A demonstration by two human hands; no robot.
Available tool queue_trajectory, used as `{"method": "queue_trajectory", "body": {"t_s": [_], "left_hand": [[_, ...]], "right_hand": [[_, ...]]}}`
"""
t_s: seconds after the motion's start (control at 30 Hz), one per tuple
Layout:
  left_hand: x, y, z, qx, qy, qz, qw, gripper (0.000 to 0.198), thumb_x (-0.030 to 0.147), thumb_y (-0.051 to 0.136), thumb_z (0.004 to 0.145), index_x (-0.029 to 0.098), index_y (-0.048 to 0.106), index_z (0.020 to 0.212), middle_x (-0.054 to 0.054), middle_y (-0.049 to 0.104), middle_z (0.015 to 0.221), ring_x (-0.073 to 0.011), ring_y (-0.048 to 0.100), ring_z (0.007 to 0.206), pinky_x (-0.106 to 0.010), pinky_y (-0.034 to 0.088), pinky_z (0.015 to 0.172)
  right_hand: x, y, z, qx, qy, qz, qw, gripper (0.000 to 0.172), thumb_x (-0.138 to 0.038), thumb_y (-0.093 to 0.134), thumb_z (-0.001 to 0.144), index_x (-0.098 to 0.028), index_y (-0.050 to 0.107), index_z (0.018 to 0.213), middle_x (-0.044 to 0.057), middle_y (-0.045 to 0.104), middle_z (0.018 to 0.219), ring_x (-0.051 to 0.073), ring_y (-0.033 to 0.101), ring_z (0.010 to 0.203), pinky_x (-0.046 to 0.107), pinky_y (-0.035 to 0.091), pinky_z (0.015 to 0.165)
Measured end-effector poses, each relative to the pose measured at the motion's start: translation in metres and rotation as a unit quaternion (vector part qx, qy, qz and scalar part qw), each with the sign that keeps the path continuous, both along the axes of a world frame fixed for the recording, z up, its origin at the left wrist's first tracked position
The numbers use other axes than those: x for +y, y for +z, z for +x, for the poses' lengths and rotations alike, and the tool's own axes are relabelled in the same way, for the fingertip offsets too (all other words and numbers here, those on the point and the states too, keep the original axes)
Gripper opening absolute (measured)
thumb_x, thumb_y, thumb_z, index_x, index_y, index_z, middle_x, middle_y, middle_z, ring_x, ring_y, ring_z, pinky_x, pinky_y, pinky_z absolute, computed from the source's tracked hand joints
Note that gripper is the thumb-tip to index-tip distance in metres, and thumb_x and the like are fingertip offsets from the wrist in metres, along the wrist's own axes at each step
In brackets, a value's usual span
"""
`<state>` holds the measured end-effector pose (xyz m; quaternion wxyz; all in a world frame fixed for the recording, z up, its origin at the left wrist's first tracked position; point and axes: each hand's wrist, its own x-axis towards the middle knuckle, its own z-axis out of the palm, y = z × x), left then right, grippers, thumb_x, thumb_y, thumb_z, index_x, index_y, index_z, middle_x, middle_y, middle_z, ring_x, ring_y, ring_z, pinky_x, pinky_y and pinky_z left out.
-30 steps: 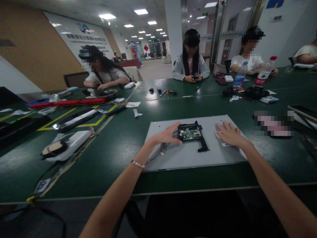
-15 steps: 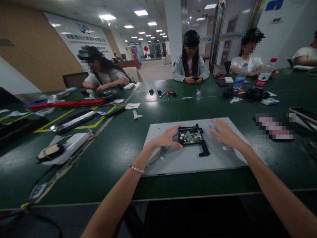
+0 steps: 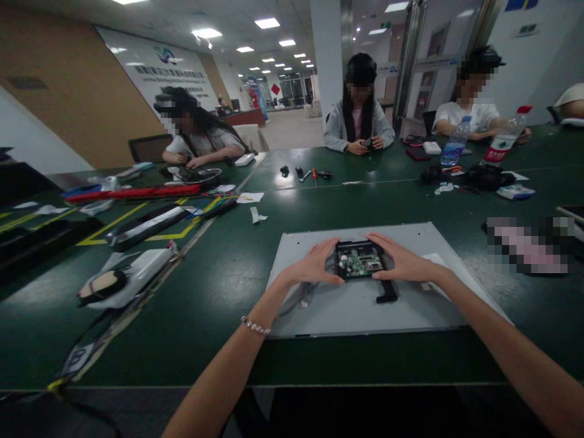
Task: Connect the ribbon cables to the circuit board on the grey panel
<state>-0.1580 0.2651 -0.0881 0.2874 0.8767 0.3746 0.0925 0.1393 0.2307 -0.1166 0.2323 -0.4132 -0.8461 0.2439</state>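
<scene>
A black plastic frame with a green circuit board in it lies on a flat pale grey panel. My left hand grips the frame's left side, thumb near the front edge and fingers at the back. On the opposite side, my right hand grips the frame in the same way. A thin grey cable with a small white connector trails across the panel below my left hand. The far right part of the frame is partly hidden by my right hand.
Tools including an orange screwdriver lie farther back on the green table. Two bottles, one with a blue cap, stand back right. At left are a white pack and a red strip. Several people sit around the table.
My right hand has moved left from above the panel onto the frame's right side. My left hand stays at the frame's left side. The whole view has shifted slightly.
</scene>
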Motion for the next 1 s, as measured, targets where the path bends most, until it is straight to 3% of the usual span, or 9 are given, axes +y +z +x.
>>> {"method": "queue_trajectory", "body": {"t_s": [0.3, 0.43, 0.47, 0.53, 0.63, 0.7, 0.83, 1.0], "left_hand": [[-0.009, 0.005, -0.001, -0.012, -0.007, -0.02, 1.0, 0.117, 0.055, 0.078, 0.062, 0.016, 0.015, 0.153, -0.02, 0.019, 0.157, -0.0389, 0.015, 0.144, -0.056, 0.012, 0.117], [0.007, 0.013, -0.027, -0.009, -0.014, 0.013, 1.0, 0.095, 0.055, 0.066, 0.077, 0.019, 0.02, 0.152, -0.015, 0.02, 0.158, -0.03, 0.021, 0.144, -0.045, 0.021, 0.117], [0.018, 0.014, -0.038, 0.003, 0.003, 0.041, 0.999, 0.087, 0.054, 0.063, 0.081, 0.019, 0.025, 0.151, -0.014, 0.024, 0.157, -0.0278, 0.023, 0.144, -0.042, 0.022, 0.117], [0.044, 0.016, -0.067, 0.029, 0.1, 0.123, 0.987, 0.071, 0.048, 0.057, 0.086, 0.016, 0.036, 0.145, -0.014, 0.035, 0.152, -0.026, 0.029, 0.142, -0.04, 0.024, 0.117], [0.088, 0.013, -0.112, 0.078, 0.298, 0.225, 0.924, 0.056, 0.036, 0.054, 0.088, 0.009, 0.046, 0.136, -0.016, 0.051, 0.139, -0.0254, 0.045, 0.131, -0.037, 0.033, 0.112], [0.109, 0.007, -0.136, 0.118, 0.38, 0.252, 0.882, 0.051, 0.032, 0.054, 0.089, 0.01, 0.049, 0.134, -0.016, 0.052, 0.138, -0.0252, 0.047, 0.129, -0.036, 0.035, 0.109], [0.127, -0.007, -0.157, 0.174, 0.422, 0.245, 0.855, 0.046, 0.035, 0.054, 0.089, 0.012, 0.055, 0.129, -0.014, 0.056, 0.134, -0.0252, 0.05, 0.125, -0.033, 0.04, 0.104], [0.137, -0.009, -0.154, 0.23, 0.435, 0.217, 0.843, 0.036, 0.036, 0.045, 0.094, 0.018, 0.065, 0.117, -0.012, 0.07, 0.11, -0.0237, 0.064, 0.102, -0.029, 0.048, 0.087]], "right_hand": [[-0.004, -0.008, -0.002, -0.006, -0.009, 0.004, 1.0, 0.088, -0.057, 0.064, 0.08, -0.035, 0.019, 0.152, 0.007, 0.019, 0.159, 0.035, 0.029, 0.141, 0.057, 0.031, 0.112], [-0.008, -0.007, -0.005, -0.004, -0.026, 0.015, 1.0, 0.084, -0.056, 0.06, 0.083, -0.033, 0.018, 0.152, 0.009, 0.022, 0.158, 0.034, 0.028, 0.142, 0.057, 0.03, 0.113], [-0.009, -0.007, -0.006, 0.0, -0.032, 0.015, 0.999, 0.083, -0.056, 0.059, 0.084, -0.032, 0.018, 0.152, 0.009, 0.022, 0.158, 0.034, 0.027, 0.142, 0.056, 0.029, 0.113], [-0.01, -0.006, -0.007, 0.01, -0.04, 0.013, 0.999, 0.08, -0.055, 0.056, 0.087, -0.032, 0.017, 0.153, 0.009, 0.022, 0.159, 0.033, 0.026, 0.143, 0.055, 0.028, 0.114], [-0.01, -0.008, -0.008, 0.027, -0.048, 0.009, 0.998, 0.078, -0.054, 0.053, 0.089, -0.031, 0.015, 0.153, 0.008, 0.023, 0.158, 0.031, 0.026, 0.143, 0.054, 0.026, 0.116], [-0.01, -0.011, -0.008, 0.035, -0.053, 0.007, 0.998, 0.078, -0.053, 0.052, 0.09, -0.03, 0.013, 0.154, 0.009, 0.024, 0.158, 0.03, 0.026, 0.143, 0.054, 0.025, 0.116], [-0.007, -0.018, -0.007, 0.051, -0.061, -0.005, 0.997, 0.079, -0.052, 0.05, 0.091, -0.029, 0.009, 0.154, 0.009, 0.024, 0.158, 0.029, 0.029, 0.142, 0.053, 0.026, 0.116], [-0.007, -0.02, -0.008, 0.058, -0.063, 0.002, 0.996, 0.077, -0.051, 0.049, 0.091, -0.029, 0.011, 0.154, 0.009, 0.027, 0.157, 0.029, 0.03, 0.141, 0.054, 0.026, 0.115]]}}
